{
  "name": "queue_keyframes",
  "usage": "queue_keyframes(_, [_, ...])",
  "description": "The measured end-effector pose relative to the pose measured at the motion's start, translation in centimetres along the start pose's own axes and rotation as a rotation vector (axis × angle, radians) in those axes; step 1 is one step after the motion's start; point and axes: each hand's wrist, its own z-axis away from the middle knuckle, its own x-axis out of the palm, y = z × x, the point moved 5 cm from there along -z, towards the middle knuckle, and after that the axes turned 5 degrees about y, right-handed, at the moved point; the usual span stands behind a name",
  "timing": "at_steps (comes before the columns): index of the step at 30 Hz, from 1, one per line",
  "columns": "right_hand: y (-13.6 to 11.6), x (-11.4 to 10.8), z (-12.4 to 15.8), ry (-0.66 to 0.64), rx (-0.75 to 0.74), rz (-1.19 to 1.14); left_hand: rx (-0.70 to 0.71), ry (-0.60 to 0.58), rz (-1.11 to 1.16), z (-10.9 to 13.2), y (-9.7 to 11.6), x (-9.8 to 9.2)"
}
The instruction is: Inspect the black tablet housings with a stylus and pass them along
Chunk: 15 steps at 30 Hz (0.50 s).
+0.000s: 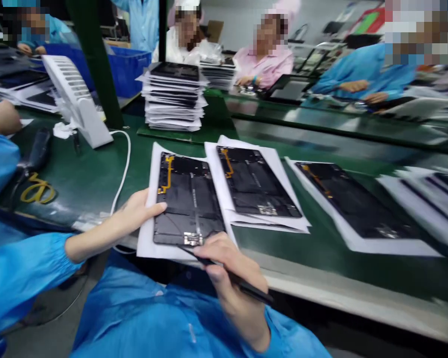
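An opened tablet point(182, 209), dark inside with an orange flex cable, lies on a white paper sheet point(146, 233) at the bench's near edge. My left hand point(140, 209) grips its left side, thumb on top of the tablet and the other fingers hidden beneath the paper. In my right hand point(227, 273) are black tweezers point(246, 287), held like a pen. Their thin tip is at the tablet's bottom edge, just below a small silver connector part point(192, 239). Whether the tip touches anything cannot be made out.
Beside it lie a second opened tablet point(256, 181) and a third point(354, 199), each on paper. Behind stands a tall stack of tablets and paper point(175, 99). At left are a white fan point(74, 94), its cable point(127, 169) and yellow tape point(37, 193). Several co-workers sit around.
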Motion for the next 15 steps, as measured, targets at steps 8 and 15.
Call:
queue_keyframes(8, [0.9, 3.6, 0.4, -0.161, -0.102, 0.221, 0.567, 0.005, -1.030, 2.3, 1.8, -2.0])
queue_keyframes(15, [1.3, 3.7, 0.3, -0.172, -0.085, 0.233, 0.806, -0.242, -0.868, 1.6, 1.9, 0.4])
